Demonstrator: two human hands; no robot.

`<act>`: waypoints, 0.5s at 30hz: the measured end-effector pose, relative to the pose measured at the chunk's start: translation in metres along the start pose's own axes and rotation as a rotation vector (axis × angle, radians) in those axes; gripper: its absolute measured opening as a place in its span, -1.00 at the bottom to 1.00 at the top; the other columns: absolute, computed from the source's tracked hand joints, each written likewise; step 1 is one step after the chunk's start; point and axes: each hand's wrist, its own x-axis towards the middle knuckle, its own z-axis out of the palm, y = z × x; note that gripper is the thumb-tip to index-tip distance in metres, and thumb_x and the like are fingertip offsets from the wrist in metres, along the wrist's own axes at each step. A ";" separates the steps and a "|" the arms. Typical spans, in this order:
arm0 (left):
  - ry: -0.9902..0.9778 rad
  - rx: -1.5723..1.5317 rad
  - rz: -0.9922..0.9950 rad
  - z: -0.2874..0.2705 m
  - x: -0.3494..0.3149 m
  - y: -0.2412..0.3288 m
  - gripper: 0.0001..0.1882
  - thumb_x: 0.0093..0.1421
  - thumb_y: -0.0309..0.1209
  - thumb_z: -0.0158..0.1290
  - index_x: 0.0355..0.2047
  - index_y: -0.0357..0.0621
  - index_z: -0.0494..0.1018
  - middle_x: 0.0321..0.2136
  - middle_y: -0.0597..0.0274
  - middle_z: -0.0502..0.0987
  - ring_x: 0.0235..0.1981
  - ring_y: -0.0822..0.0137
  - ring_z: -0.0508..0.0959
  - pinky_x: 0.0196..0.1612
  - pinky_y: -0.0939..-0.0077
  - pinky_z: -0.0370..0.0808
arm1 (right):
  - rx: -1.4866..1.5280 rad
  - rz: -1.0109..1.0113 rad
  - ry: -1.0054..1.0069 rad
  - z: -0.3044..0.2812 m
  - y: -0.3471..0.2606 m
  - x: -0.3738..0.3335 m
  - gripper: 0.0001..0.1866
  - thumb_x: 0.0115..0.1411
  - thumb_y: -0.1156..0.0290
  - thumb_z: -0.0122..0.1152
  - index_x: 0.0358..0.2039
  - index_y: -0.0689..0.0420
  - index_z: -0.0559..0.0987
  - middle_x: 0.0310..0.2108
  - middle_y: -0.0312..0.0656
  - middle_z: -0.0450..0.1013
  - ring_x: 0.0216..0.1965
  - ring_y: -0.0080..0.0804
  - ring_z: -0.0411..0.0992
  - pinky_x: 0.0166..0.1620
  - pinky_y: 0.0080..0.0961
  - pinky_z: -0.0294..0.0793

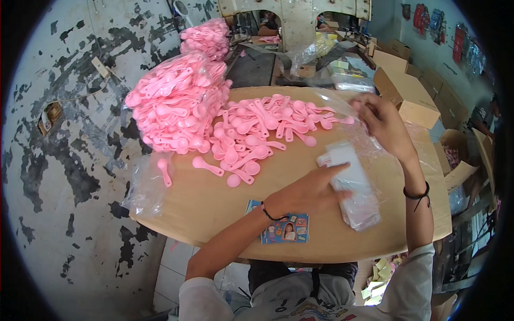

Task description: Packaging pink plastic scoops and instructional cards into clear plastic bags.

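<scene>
My left hand (318,190) reaches over a stack of clear plastic bags (361,206), its fingers stretched out and apart across the bags. To the right and farther off, my right hand (379,122) is closed in a pinch on a thin clear plastic bag (338,102), which extends left from the fingertips. A loose pile of pink plastic scoops (267,117) spreads over the brown tabletop (225,198), left of my right hand. Small blue printed cards (286,229) lie under and beside my left wrist.
A large clear bag full of pink scoops (174,104) stands at the left against the peeling wall (69,176); another filled bag (206,38) is behind it. Crumpled clear plastic (147,184) hangs over the left edge. Open cardboard boxes (409,99) stand at the right.
</scene>
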 end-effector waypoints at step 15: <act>0.886 -1.117 -0.340 -0.099 -0.016 -0.027 -0.46 0.31 -0.44 -0.01 0.23 -0.34 0.10 0.06 -0.07 0.39 0.06 0.14 0.48 0.09 0.31 0.51 | -0.181 -0.357 -1.096 0.122 0.002 -0.056 -0.44 0.06 0.03 0.33 -0.17 0.26 0.42 -0.30 0.03 0.47 -0.22 -0.01 0.47 -0.15 -0.25 0.44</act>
